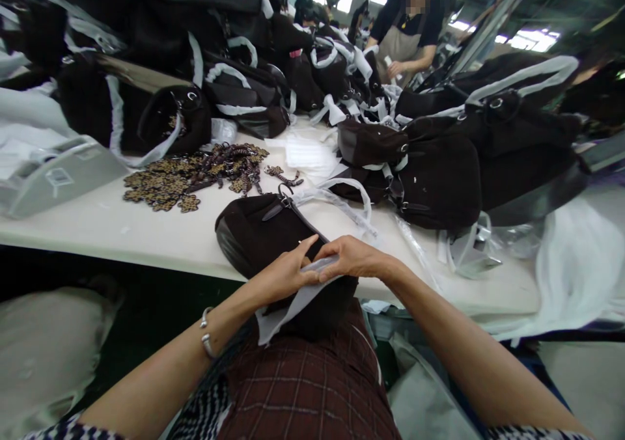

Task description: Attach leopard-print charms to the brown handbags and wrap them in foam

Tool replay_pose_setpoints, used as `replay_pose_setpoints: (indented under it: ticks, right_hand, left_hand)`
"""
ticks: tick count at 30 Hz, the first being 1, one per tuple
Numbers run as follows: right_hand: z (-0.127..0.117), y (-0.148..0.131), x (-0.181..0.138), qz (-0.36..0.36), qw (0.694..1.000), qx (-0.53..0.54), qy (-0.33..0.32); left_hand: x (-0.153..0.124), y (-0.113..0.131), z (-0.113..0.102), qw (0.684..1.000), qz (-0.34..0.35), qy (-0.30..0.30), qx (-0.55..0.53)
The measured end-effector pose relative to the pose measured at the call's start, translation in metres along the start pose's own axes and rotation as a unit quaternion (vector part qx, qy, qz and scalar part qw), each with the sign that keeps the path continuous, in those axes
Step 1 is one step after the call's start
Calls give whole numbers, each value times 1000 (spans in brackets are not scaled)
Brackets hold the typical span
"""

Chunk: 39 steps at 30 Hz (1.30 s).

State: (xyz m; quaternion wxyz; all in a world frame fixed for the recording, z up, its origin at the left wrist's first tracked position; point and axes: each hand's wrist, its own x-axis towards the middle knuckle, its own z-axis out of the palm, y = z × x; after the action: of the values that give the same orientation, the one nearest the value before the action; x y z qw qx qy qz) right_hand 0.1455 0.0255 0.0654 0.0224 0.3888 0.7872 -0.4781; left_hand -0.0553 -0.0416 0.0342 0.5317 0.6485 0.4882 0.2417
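A dark brown handbag [251, 228] with a black ring and zip pull on top lies at the table's front edge, partly against my body. A strip of thin white wrapping [293, 306] runs over its near side and hangs down toward my lap. My left hand [291, 269] has its fingers closed on the strip. My right hand [349, 258] pinches the same strip beside it, thumb and fingers together. The two hands touch or nearly touch at the fingertips. Beyond them, the bag's handle [364, 199] is wrapped in white.
Gold-and-brown flower-shaped charms [166, 178] lie heaped on the white table [63, 232]. Brown bags [434, 179] are piled to the right, with more behind. White sheets [310, 152] lie mid-table. A grey-white box-like piece [63, 173] sits left. A co-worker [410, 36] stands across.
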Motion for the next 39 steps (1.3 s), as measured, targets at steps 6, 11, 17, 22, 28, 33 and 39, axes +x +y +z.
replay_pose_setpoints:
  ticks: [6, 11, 17, 22, 28, 33, 39]
  right_hand:
    - [-2, 11, 0, 2, 999, 38, 15]
    - [-2, 4, 0, -41, 999, 7, 28]
    - [17, -21, -24, -218, 950, -211, 70]
    - [42, -28, -19, -299, 915, -245, 121]
    - [49, -28, 15, -174, 974, -88, 116]
    - [52, -22, 25, -116, 987, -62, 91]
    - [55, -19, 26, -126, 986, -93, 50]
  left_hand:
    - [-32, -7, -30, 990, -29, -133, -26]
    - [-50, -16, -21, 998, -68, 4, 4]
    - [-49, -24, -25, 981, -123, -8, -152]
    - [-48, -28, -27, 984, -94, -24, -148]
    - [-64, -22, -18, 994, -20, 89, 62]
    - [-81, -14, -26, 994, -4, 59, 92]
    - [-85, -11, -30, 994, -61, 29, 84]
